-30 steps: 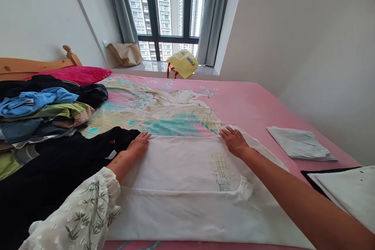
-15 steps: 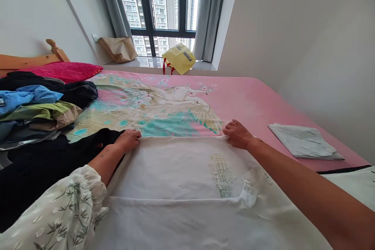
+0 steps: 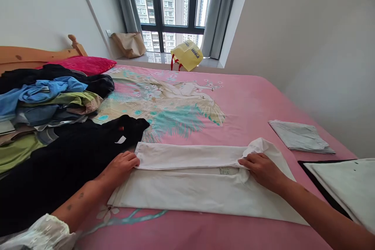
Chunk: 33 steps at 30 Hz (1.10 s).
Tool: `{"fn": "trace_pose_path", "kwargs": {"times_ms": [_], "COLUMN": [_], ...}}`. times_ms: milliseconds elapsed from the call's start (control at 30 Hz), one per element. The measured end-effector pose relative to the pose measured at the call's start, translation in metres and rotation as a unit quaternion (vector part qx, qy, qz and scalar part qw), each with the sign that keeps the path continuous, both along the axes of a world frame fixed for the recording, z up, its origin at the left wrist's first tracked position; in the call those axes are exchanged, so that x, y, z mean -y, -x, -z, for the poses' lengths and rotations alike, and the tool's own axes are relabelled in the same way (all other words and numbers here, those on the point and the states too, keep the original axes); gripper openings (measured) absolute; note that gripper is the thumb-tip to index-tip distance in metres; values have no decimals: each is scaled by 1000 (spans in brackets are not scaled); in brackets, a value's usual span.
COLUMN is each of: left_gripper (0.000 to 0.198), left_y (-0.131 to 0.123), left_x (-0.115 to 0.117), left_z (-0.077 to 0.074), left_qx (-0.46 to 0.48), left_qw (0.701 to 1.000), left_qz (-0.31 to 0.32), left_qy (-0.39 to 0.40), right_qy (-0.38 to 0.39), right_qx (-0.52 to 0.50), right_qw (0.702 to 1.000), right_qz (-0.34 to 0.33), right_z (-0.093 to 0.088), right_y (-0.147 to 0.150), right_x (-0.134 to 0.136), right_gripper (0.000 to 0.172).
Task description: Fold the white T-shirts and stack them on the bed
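A white shirt (image 3: 187, 191) lies spread across the bed in front of me, its far side folded over toward me in a long strip. A little of its printed patch shows between the folded strip and the near layer. My left hand (image 3: 125, 165) is closed on the left end of the strip's edge. At the other end, my right hand (image 3: 261, 170) pinches the same edge beside bunched cloth. Just left of the shirt lies a black garment (image 3: 88, 156) with a small white tag.
A heap of clothes (image 3: 52, 93) covers the bed's left side near a red pillow (image 3: 84, 65). To the right are a folded grey garment (image 3: 301, 136) and a white folded garment (image 3: 342, 183) over black cloth. A yellow bag (image 3: 187, 55) and a paper bag (image 3: 130, 45) stand by the window.
Both hands have come nearer to me, bringing the shirt's far edge over into a folded strip. Most of the print is now covered. Pink sheet now shows in front of the shirt.
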<state>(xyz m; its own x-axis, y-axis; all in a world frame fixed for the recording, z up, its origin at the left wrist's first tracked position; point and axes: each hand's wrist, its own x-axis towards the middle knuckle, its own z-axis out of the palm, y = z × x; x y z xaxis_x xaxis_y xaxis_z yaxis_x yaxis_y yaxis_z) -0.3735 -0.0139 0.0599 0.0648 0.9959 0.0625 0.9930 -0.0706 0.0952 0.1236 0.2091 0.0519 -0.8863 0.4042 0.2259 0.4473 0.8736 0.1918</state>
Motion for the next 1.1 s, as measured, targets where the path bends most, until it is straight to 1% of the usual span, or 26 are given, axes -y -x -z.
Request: {"fn": "trace_pose_path", "kwargs": {"times_ms": [67,167,267,367,500,600,667,733,867,1000,1033,1100], "left_gripper": [31,33,34,35,39,42,37,31,26,17,15,10], "left_y": [2,2,-1,-2,-2,-2,-4,-5,-6,-12,-14,-18], "left_x": [1,2,5,8,13,18,21,24,29,37,40,48], "left_z": [4,3,0,0,-3,-8,-10,-8,5,18,20,23], "left_qx": [9,22,37,68,111,160,185,191,215,232,234,237], "left_qw": [1000,1000,998,995,989,974,960,950,938,931,932,938], "left_qz": [-4,-11,-44,-70,-92,-159,-208,-240,-269,-280,-275,-239], "left_qy": [-4,3,13,21,14,18,41,59,28,-24,-40,-83], "right_qy": [-2,0,1,-12,-31,-11,26,81,197,273,284,300], "right_qx": [1,14,38,43,-8,-67,-110,-148,-187,-190,-186,-174], "right_qw": [1000,999,997,995,995,995,993,986,961,941,938,937], "right_qz": [20,41,62,85,96,72,43,11,-48,-66,-62,-47], "right_z": [-2,-8,-10,-10,-16,-24,-27,-27,-21,-10,-7,-3], "right_y": [3,4,2,2,12,35,58,89,172,259,277,307], "right_x": [4,8,14,21,35,55,74,95,136,163,167,172], "right_gripper": [41,44,49,50,50,39,31,27,26,25,24,22]}}
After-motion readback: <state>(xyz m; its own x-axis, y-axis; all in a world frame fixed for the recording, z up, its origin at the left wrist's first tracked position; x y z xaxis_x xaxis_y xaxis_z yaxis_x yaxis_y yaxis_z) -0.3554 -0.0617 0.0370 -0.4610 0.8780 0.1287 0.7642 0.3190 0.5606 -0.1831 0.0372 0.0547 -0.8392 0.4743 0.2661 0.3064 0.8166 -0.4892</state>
